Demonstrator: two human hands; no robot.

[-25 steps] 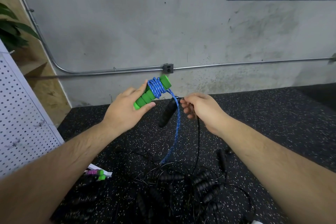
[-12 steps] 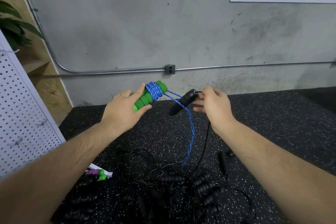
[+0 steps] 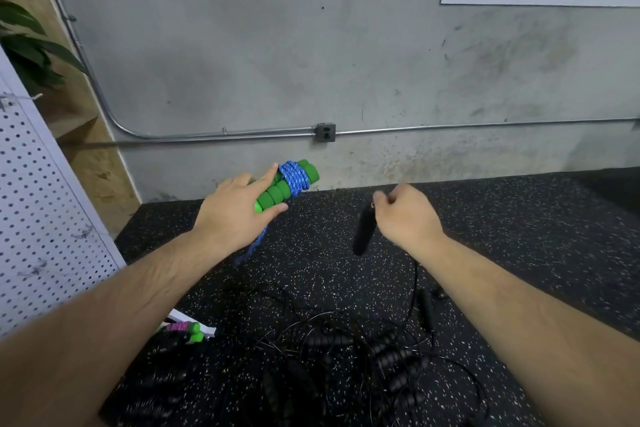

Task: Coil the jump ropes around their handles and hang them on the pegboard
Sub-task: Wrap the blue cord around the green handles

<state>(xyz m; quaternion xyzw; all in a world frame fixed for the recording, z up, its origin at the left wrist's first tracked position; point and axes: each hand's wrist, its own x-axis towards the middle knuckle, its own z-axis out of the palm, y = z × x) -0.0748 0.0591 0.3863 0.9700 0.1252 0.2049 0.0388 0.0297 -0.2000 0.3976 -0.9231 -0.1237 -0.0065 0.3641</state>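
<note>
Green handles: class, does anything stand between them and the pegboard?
Nothing visible does. The left hand holds the green handles, and only open space lies between them and the pegboard. The right hand holds a black handle, off that path.

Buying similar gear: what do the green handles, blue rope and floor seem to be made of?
The green handles: likely soft foam, matt, moulded in rounded ribs. The blue rope: braided textile cord, fibre unclear; woven white flecks show. The floor: probably rubber gym matting, matt black with pale speckles.
</note>
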